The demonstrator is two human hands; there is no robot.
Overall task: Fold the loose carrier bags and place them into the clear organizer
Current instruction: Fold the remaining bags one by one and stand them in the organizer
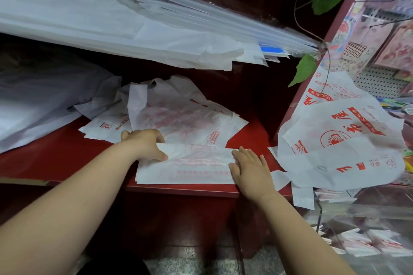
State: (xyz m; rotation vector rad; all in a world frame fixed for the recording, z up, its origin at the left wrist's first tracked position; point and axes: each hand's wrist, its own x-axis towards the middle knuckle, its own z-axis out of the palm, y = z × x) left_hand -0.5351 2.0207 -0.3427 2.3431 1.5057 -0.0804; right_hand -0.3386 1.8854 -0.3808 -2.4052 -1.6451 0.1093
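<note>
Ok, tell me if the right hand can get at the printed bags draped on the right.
Probably yes. The right hand lies flat on the folded bag, holding nothing, and the draped bags hang just to its right with nothing between them.

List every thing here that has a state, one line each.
front bag: partly folded, flat on the red shelf, under both hands.
left hand: fingers curled, holding the front bag's left end.
right hand: flat, pressing the front bag's right end.
loose bags: unfolded, piled behind.
draped bags: unfolded, crumpled, at right.
clear organizer: open, with folded bags inside.
</note>
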